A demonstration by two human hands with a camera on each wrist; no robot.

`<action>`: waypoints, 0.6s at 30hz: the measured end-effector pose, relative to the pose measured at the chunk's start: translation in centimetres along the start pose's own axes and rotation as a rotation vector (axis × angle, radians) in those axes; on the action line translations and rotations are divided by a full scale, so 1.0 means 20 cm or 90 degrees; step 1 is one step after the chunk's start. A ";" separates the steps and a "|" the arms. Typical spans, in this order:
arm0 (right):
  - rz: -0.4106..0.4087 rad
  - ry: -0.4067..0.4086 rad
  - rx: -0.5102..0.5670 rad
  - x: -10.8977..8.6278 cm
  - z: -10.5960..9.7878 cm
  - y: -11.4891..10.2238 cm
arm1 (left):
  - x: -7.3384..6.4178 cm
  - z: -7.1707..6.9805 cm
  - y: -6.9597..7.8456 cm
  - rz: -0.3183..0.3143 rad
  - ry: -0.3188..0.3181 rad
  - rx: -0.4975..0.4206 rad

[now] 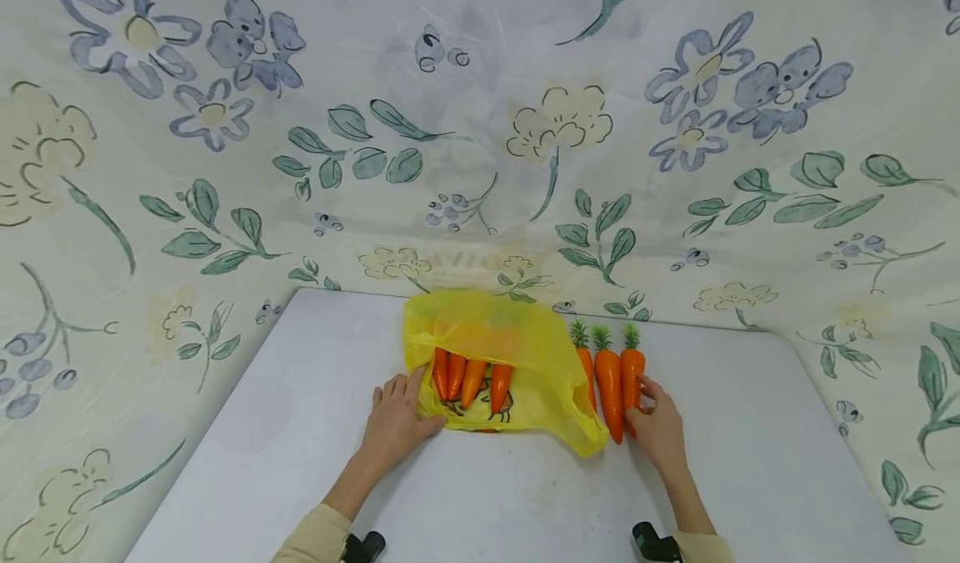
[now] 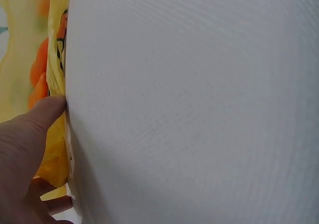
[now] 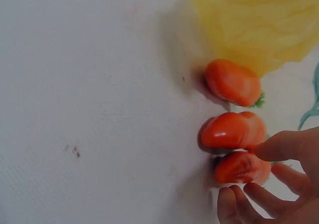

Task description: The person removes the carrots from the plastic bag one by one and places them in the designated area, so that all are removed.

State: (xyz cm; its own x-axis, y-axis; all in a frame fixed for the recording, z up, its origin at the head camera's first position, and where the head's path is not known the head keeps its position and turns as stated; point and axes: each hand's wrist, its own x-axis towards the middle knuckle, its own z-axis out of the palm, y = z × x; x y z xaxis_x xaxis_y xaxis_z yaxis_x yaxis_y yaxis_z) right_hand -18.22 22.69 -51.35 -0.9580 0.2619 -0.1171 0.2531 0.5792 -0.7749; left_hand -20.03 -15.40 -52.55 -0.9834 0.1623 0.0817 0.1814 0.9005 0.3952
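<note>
A thin yellow plastic bag [image 1: 480, 321] lies on the white table with its mouth toward me; several orange carrots [image 1: 474, 379] show inside. At the bag's left edge rests my left hand [image 1: 393, 425], fingers spread; in the left wrist view its straight thumb [image 2: 47, 112] touches the bag's near rim. Three carrots with green tops lie side by side right of the bag, the left one [image 1: 582, 356] partly covered by it, the middle one [image 1: 608, 379] uncovered. My right hand [image 1: 658, 429] pinches the rightmost carrot [image 1: 632, 365] between thumb and fingers, its tip still low at the table.
The white tabletop [image 1: 525, 496] extends around the bag and carrots. Behind it hangs a floral cloth [image 1: 480, 129], which also covers both sides. A black wrist device [image 1: 365, 546] sits at the left sleeve, another [image 1: 655, 542] at the right.
</note>
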 end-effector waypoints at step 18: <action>-0.018 0.000 0.034 -0.01 -0.07 -0.08 | 0.00 0.00 0.00 0.003 -0.001 0.004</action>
State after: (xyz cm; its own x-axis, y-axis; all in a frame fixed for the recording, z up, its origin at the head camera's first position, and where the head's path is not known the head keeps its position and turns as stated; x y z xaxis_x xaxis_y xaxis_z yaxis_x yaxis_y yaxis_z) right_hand -18.24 22.83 -49.18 -0.9646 0.2461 -0.0952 0.2188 0.5443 -0.8099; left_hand -20.03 -15.36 -52.49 -0.9824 0.1673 0.0828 0.1864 0.9023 0.3887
